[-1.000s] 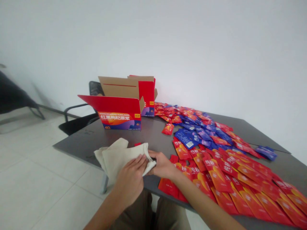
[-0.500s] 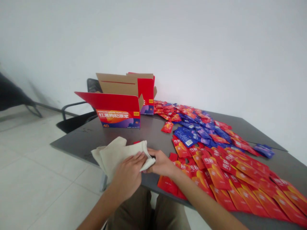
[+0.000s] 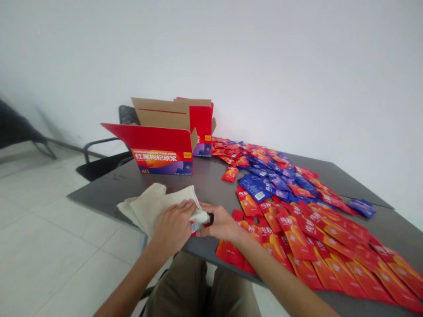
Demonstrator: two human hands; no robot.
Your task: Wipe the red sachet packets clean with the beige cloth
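Note:
On the table's near edge lies a folded cream cloth (image 3: 148,207). My left hand (image 3: 175,222) lies over the cloth and grips it, fingers closed on its right end. My right hand (image 3: 220,222) is closed at that same end, fingers above and thumb below. Between the hands, a red pouch (image 3: 194,227) with a white barcode patch shows under the cloth, mostly hidden. Something dark shows between the right fingers and thumb; I cannot tell what it is. Beside my right forearm, red-orange pouches (image 3: 294,235) lie in overlapping rows.
An open red carton (image 3: 161,152) stands on the dark table (image 3: 109,193), with a second carton (image 3: 201,125) behind it. Blue pouches (image 3: 254,187) and more red ones are heaped toward the wall. A black chair (image 3: 95,165) stands beyond the table's left side.
Both hands and the cloth have shifted slightly left. The right end of the cloth has come down, and the barcode patch of the red pouch now shows between my hands.

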